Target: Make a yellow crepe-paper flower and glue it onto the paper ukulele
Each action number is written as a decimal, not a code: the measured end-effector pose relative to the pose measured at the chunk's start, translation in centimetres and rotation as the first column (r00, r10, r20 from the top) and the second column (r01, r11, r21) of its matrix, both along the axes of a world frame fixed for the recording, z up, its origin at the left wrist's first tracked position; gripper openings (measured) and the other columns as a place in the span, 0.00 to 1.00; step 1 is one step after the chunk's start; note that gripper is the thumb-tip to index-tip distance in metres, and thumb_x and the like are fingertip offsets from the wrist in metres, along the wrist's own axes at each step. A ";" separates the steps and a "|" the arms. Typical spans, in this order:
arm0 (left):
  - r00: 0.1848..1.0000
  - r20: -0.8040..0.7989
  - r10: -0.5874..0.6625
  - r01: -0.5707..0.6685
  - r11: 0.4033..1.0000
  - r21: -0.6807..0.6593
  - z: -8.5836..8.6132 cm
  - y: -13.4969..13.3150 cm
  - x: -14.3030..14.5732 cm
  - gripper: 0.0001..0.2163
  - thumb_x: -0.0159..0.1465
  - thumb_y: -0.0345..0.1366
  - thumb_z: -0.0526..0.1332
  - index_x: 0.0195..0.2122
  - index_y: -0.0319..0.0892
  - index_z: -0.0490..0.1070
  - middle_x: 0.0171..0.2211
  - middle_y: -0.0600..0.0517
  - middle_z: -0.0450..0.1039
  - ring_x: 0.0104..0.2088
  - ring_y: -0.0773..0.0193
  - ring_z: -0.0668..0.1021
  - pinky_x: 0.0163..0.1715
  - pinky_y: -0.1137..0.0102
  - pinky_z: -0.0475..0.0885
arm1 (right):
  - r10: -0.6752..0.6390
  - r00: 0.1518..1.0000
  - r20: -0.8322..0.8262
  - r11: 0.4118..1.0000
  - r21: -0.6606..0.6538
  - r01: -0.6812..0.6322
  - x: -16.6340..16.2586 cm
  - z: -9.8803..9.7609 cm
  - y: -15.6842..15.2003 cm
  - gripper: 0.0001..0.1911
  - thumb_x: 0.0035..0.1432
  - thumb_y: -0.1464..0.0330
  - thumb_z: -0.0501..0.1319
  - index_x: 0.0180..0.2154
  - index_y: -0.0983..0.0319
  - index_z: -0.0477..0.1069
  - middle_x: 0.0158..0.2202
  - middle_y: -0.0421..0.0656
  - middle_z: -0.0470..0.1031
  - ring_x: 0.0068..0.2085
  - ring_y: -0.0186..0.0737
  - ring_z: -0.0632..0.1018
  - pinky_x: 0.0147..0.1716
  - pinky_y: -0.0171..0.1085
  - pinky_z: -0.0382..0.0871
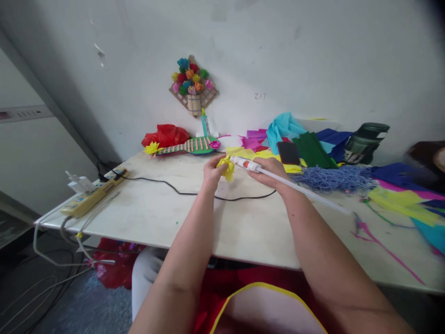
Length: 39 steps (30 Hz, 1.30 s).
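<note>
A yellow crepe-paper flower [227, 169] is pinched in the fingers of my left hand [212, 173], above the middle of the table. My right hand [269, 170] is wrapped round a white glue gun [245, 163], whose nozzle end meets the flower's right side. From the back of the gun a long translucent glue stick [306, 191] sticks out toward the lower right. The gun's handle and trigger are hidden by my right hand.
A black cord [163, 182] runs over the white table [139, 218] from a power strip [93, 192] at left. Behind stand a green paper guitar [198, 145] and a red bag [167, 135]. Coloured paper [314, 149], a phone [288, 152] and blue strands [330, 178] lie right.
</note>
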State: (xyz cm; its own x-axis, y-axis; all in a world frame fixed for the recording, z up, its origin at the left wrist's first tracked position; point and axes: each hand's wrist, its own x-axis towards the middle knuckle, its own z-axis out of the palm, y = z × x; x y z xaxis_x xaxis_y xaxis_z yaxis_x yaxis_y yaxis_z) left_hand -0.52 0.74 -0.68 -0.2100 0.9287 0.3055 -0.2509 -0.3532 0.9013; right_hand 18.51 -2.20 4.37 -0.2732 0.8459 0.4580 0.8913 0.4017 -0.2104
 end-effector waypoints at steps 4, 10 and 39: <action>1.000 0.008 0.003 -0.003 1.000 -0.004 0.0 0.0 0.0 0.20 0.41 0.33 0.67 0.39 0.41 0.76 0.37 0.48 0.77 0.34 0.60 0.77 0.33 0.69 0.71 | -0.006 1.000 0.019 1.000 0.020 0.006 0.1 0.0 0.1 0.11 0.49 0.60 0.57 0.28 0.59 0.71 0.26 0.44 0.73 0.29 0.39 0.71 0.25 0.34 0.53; 1.000 0.009 -0.009 0.009 1.000 -0.017 0.2 -0.1 0.1 0.21 0.41 0.33 0.67 0.39 0.41 0.76 0.37 0.49 0.77 0.34 0.60 0.77 0.33 0.69 0.71 | 0.015 0.994 -0.111 0.999 -0.035 -0.019 0.1 -0.1 0.2 0.09 0.48 0.60 0.58 0.27 0.59 0.70 0.27 0.42 0.73 0.29 0.39 0.71 0.25 0.34 0.56; 1.000 -0.006 -0.024 0.023 0.996 -0.090 0.2 -0.1 -0.2 0.25 0.40 0.38 0.68 0.42 0.41 0.75 0.35 0.50 0.77 0.29 0.62 0.77 0.26 0.71 0.69 | 0.152 0.544 -0.825 0.863 -0.158 -0.480 0.6 -0.1 0.5 0.09 0.42 0.65 0.64 0.27 0.61 0.68 0.18 0.35 0.63 0.16 0.27 0.60 0.16 0.33 0.57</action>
State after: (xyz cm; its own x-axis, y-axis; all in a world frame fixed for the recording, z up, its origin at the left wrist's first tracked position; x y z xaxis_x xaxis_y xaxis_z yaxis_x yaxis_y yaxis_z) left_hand -0.68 0.68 -0.50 -0.1862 0.9572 0.2215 -0.2516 -0.2644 0.9310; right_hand 19.10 -1.70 4.24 -0.2400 0.9091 0.3406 0.1472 0.3808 -0.9129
